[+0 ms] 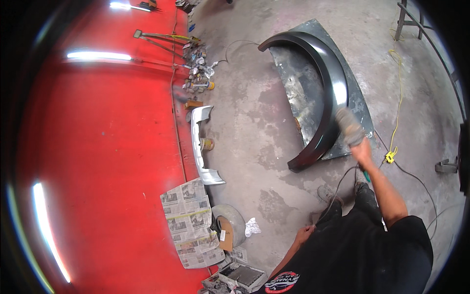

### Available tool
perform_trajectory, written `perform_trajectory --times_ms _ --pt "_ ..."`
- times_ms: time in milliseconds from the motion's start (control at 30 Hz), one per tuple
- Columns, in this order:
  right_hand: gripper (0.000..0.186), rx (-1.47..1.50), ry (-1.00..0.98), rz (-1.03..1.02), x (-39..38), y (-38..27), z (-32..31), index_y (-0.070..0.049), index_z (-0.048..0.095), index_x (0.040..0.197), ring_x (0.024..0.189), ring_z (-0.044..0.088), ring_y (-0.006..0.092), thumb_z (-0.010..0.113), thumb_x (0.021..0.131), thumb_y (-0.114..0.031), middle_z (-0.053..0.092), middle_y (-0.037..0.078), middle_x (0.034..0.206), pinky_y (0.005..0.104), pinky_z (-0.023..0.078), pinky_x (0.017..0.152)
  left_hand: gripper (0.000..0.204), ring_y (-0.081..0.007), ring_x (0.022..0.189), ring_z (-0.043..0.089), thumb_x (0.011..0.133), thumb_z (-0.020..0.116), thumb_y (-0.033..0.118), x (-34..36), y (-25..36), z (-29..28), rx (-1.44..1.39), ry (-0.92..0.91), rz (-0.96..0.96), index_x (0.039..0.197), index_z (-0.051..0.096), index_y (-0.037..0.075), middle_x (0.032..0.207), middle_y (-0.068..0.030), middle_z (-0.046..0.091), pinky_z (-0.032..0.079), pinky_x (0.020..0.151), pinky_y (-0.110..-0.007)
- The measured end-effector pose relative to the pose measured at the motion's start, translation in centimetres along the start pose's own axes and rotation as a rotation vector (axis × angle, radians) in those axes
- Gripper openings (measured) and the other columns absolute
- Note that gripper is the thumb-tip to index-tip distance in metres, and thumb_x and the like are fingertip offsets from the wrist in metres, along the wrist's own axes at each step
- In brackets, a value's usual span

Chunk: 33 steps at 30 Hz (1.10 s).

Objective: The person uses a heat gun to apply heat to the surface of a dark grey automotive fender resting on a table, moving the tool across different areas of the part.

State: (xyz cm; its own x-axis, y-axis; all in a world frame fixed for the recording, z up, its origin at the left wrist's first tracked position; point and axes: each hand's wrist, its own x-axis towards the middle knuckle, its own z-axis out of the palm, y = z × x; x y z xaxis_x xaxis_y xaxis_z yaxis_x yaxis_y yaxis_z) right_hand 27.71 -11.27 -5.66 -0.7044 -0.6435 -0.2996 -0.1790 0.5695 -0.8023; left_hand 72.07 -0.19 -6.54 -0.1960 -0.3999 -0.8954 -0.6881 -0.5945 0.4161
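Observation:
A curved glossy black panel (328, 78) lies on a dark, scuffed board (301, 108). My right hand (361, 149) is closed on a motion-blurred tan-grey pad or cloth (349, 126) at the right part of the curved panel; whether it touches the surface is unclear. A green object (366, 175) shows just below that hand, partly hidden. My left hand (306, 230) is low by my dark shirt, fingers curled round a thin dark cord (330, 203) that runs up toward the right.
A silver bumper (197, 144), cans (208, 144), clutter, a newspaper-covered panel (183, 215) and a tyre (232, 223) line the red wall (107, 147) on the left. A yellow cord with a connector (390, 157) lies right, near a metal stand (411, 22).

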Motion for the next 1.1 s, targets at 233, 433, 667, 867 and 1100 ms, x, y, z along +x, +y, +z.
perform_trajectory --times_ms 233,433,667,867,1100 --pt "0.058 0.040 0.430 0.136 3.2 -1.2 -3.7 -0.003 0.058 0.112 0.095 0.062 0.0352 0.069 0.073 -0.043 0.064 0.020 0.103 0.0404 0.047 0.080 0.038 -0.0080 0.069 0.053 0.092 0.054 0.040 2.0 1.2 1.1 -0.090 -0.038 0.073 0.094 0.070 0.005 0.075 0.0014 0.062 0.044 0.067 -0.024" --pt "0.049 -0.159 -0.034 -0.032 -5.2 -1.5 3.7 -0.003 0.056 0.115 0.093 0.061 0.0389 0.063 0.074 -0.030 0.065 0.022 0.097 0.0406 0.049 0.077 0.046 -0.0100 0.064 0.054 0.088 0.055 0.047 2.2 -4.0 -0.1 0.030 0.053 0.009 0.086 0.069 0.003 0.067 -0.0048 0.062 0.044 0.063 -0.030" --pt "0.046 -0.410 -0.613 -0.096 -13.0 -5.4 13.4 -0.005 0.050 0.110 0.088 0.059 0.0442 0.063 0.072 -0.028 0.063 0.026 0.090 0.0469 0.048 0.077 0.046 -0.0119 0.065 0.057 0.087 0.056 0.047 -2.2 -9.7 0.6 -0.066 0.171 -0.094 0.089 0.069 0.002 0.070 -0.0051 0.063 0.045 0.065 -0.030" --pt "0.046 -0.464 -0.779 -0.137 -15.2 -4.7 22.9 -0.004 0.049 0.112 0.088 0.059 0.0436 0.060 0.071 -0.022 0.063 0.025 0.089 0.0490 0.047 0.079 0.050 -0.0124 0.075 0.061 0.088 0.053 0.049 -5.8 -12.7 3.0 -0.302 0.125 -0.247 0.098 0.067 0.002 0.078 -0.0072 0.068 0.047 0.072 -0.028" --pt "0.048 -0.480 -1.016 -0.219 -14.2 -7.2 26.6 -0.002 0.053 0.112 0.093 0.058 0.0420 0.061 0.070 -0.023 0.063 0.026 0.094 0.0479 0.047 0.083 0.047 -0.0085 0.061 0.050 0.089 0.055 0.047 -6.2 -11.6 2.5 -0.267 0.106 -0.216 0.091 0.068 0.002 0.063 -0.0014 0.056 0.042 0.059 -0.028"
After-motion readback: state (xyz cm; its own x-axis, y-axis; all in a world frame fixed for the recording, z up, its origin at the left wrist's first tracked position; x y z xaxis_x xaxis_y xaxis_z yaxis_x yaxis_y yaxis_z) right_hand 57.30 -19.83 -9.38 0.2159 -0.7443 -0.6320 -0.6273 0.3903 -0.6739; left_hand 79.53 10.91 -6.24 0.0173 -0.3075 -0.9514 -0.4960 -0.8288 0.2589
